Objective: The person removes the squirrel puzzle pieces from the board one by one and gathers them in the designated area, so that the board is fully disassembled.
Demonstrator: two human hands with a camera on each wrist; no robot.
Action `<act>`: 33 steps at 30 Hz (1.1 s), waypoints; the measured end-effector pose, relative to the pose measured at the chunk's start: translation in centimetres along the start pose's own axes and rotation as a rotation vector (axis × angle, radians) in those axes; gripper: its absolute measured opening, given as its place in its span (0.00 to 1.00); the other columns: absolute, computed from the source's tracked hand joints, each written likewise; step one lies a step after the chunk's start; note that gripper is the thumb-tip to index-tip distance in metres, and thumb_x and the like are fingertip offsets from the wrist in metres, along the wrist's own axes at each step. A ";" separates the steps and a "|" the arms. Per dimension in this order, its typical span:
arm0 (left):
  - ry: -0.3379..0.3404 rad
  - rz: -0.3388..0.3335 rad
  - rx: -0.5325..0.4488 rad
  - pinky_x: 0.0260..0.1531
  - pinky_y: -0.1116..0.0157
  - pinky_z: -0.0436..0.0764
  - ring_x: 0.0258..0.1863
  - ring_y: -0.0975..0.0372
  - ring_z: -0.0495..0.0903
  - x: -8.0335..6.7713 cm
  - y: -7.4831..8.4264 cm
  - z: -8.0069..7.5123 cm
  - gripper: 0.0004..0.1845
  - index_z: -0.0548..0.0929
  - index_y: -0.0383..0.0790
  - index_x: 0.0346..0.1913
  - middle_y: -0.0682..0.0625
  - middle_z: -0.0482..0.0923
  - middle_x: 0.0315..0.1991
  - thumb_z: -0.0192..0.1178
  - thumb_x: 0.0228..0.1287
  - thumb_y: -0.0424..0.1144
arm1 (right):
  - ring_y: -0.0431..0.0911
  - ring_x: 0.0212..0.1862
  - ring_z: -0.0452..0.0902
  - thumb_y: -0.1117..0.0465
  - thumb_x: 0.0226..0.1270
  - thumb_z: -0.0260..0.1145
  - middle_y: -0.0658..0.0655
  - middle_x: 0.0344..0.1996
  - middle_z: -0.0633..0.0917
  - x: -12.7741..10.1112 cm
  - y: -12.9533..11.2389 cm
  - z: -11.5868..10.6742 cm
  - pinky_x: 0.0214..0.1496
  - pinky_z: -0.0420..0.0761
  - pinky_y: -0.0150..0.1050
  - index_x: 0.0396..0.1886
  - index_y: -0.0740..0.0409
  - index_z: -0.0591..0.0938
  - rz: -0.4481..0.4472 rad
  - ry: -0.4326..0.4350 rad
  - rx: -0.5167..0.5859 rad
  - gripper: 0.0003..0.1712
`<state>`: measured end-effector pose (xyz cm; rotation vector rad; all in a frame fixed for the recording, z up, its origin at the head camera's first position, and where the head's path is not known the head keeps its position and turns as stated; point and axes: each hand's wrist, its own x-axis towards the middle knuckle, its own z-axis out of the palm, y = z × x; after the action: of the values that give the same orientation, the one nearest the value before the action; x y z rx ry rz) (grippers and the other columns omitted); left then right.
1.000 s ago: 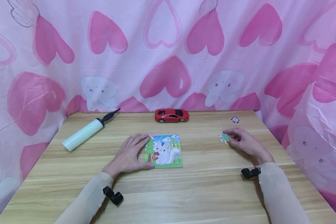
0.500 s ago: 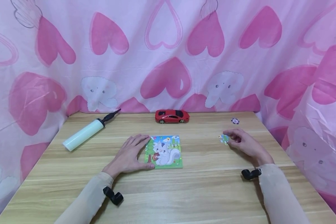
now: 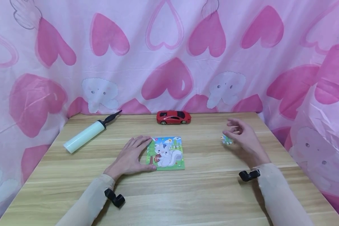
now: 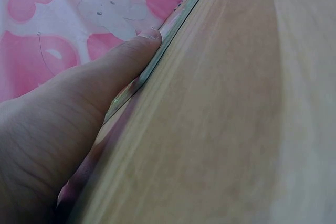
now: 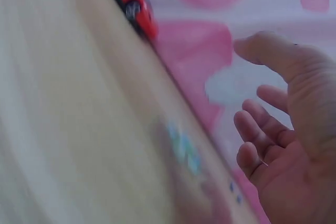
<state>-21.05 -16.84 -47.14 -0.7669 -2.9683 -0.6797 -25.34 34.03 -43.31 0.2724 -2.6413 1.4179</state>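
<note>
A small square puzzle board (image 3: 169, 153) with a white squirrel picture lies flat in the middle of the wooden table (image 3: 203, 191). My left hand (image 3: 132, 153) rests flat beside it, fingers straight on its left edge and the thumb (image 4: 110, 77) pressed along the board's rim (image 4: 176, 19). A loose puzzle piece (image 3: 226, 140) lies on the table to the right. My right hand (image 3: 240, 135) hovers just above and beside it, fingers loosely curled and holding nothing (image 5: 278, 135). The piece (image 5: 184, 148) shows as a blur below that palm.
A red toy car (image 3: 173, 117) stands at the table's back edge, also in the right wrist view (image 5: 131, 1). A white hand pump (image 3: 84, 135) with a black nozzle lies at the back left. Pink heart-print cloth (image 3: 169, 62) surrounds the table.
My right hand has let go of the loose puzzle piece, lifted off the table and spread its fingers; it now hides the small chip behind it. The left hand has not moved.
</note>
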 end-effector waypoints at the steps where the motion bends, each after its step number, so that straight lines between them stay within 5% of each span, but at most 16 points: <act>1: 0.000 -0.001 0.002 0.90 0.38 0.43 0.90 0.46 0.51 0.0 0.0 0.0 0.68 0.64 0.49 0.90 0.50 0.59 0.89 0.69 0.52 0.86 | 0.44 0.54 0.82 0.50 0.78 0.78 0.62 0.67 0.82 0.1 -0.6 0.3 0.51 0.83 0.25 0.82 0.54 0.75 -0.014 0.006 0.013 0.40; 9: 0.002 0.004 0.009 0.90 0.37 0.45 0.90 0.45 0.52 0.1 0.2 0.1 0.68 0.64 0.48 0.89 0.50 0.60 0.89 0.69 0.52 0.86 | 0.40 0.48 0.86 0.63 0.73 0.80 0.54 0.61 0.83 1.0 -5.1 3.0 0.46 0.87 0.25 0.81 0.58 0.76 -0.125 0.021 0.189 0.39; 17: 0.004 0.000 0.001 0.90 0.38 0.44 0.90 0.46 0.51 0.2 -0.1 0.3 0.69 0.63 0.49 0.90 0.51 0.59 0.89 0.68 0.52 0.86 | 0.45 0.48 0.85 0.63 0.72 0.81 0.57 0.60 0.84 1.4 -8.1 6.2 0.45 0.85 0.27 0.79 0.55 0.78 -0.182 -0.019 0.236 0.38; 28: 0.025 0.013 0.007 0.89 0.37 0.46 0.89 0.45 0.54 -0.1 0.1 0.1 0.67 0.66 0.47 0.89 0.49 0.62 0.88 0.70 0.53 0.84 | 0.52 0.49 0.86 0.59 0.71 0.83 0.67 0.63 0.83 0.7 -8.4 12.1 0.43 0.91 0.36 0.79 0.52 0.77 -0.117 -0.226 0.209 0.40; 33: 0.021 0.010 0.011 0.90 0.38 0.45 0.89 0.45 0.53 -0.2 0.1 0.0 0.68 0.65 0.48 0.89 0.49 0.61 0.88 0.70 0.53 0.84 | 0.50 0.49 0.86 0.60 0.72 0.82 0.61 0.59 0.86 0.2 -7.6 14.0 0.50 0.88 0.34 0.79 0.54 0.77 -0.115 -0.308 0.159 0.39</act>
<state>-20.87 -16.83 -47.13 -0.7688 -2.9444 -0.6658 -24.29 18.17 -44.75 0.7016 -2.6892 1.6673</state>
